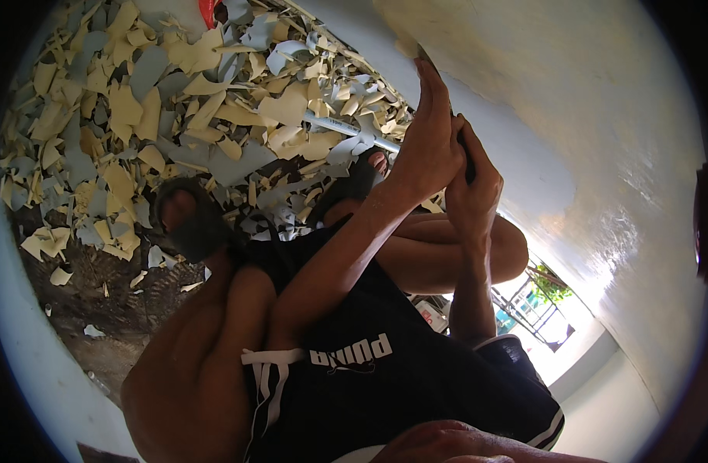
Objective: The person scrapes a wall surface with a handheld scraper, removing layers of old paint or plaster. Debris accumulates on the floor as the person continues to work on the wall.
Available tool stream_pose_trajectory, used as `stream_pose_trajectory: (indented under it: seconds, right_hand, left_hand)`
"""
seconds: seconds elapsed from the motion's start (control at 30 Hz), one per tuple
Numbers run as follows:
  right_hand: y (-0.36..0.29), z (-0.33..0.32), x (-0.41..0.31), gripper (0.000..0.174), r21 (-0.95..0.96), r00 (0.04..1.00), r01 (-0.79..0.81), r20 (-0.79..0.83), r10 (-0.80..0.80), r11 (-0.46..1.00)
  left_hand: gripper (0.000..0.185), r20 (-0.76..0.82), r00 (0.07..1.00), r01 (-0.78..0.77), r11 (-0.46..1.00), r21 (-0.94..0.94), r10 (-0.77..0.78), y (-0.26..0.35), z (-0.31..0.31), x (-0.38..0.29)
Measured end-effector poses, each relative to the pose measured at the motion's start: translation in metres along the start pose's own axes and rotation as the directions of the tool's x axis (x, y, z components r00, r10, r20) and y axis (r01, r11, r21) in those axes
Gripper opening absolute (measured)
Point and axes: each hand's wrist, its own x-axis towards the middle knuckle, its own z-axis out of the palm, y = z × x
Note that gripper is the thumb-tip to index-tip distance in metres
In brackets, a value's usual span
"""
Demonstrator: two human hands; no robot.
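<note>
My right hand [474, 194] is closed around the dark handle of a scraper [470, 165]. Against the scraper's narrow metal blade, my left hand [429, 127] presses with its fingers stretched along it. The blade's tip meets the wall near the upper middle of the view, where a small cream flake of paint [408, 47] sits at the edge. Light blue paint [522, 139] covers part of this wall; around it shows a bare, off-white patchy surface [597, 116]. My fingers hide much of the blade.
Peeled paint flakes [174, 110], cream and blue-grey, cover the floor. A pale plastic pipe [342, 124] lies among them beside the wall. My sandalled feet [195, 223] rest on the debris. Something red [208, 13] is at the top; a bright opening with a metal frame [530, 307] lies right.
</note>
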Motion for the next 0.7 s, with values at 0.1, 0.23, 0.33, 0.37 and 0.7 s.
stream_pose_trajectory:
  seconds: [0.1, 0.23, 0.33, 0.37, 0.7]
  right_hand:
    - [-0.006, 0.017, 0.014, 0.039, 0.028, 0.995, -0.091, 0.046, 0.09, 0.995]
    - [-0.037, 0.023, 0.03, 0.043, 0.017, 0.962, -0.212, 0.181, 0.206, 0.977]
    - [-0.011, 0.012, 0.006, 0.037, 0.015, 1.0, 0.024, -0.007, -0.024, 1.0]
    - [-0.006, 0.01, 0.004, 0.034, 0.039, 0.994, 0.09, -0.066, -0.088, 0.995]
    - [-0.011, 0.015, 0.002, 0.042, 0.044, 1.0, -0.016, -0.004, 0.016, 0.999]
  left_hand:
    - [0.088, 0.143, 0.97, 0.212, 0.97, -0.122, -0.194, -0.001, -0.02, 0.011]
    - [0.09, 0.114, 0.975, 0.209, 0.961, -0.181, -0.191, -0.006, -0.049, 0.023]
    - [0.088, 0.07, 0.994, 0.096, 0.985, -0.141, -0.087, 0.003, -0.033, 0.01]
    - [0.088, 0.07, 0.995, 0.075, 0.994, -0.077, -0.069, 0.003, -0.026, 0.006]
    - [0.085, 0.068, 0.989, 0.14, 0.97, -0.199, -0.129, 0.011, -0.034, 0.011]
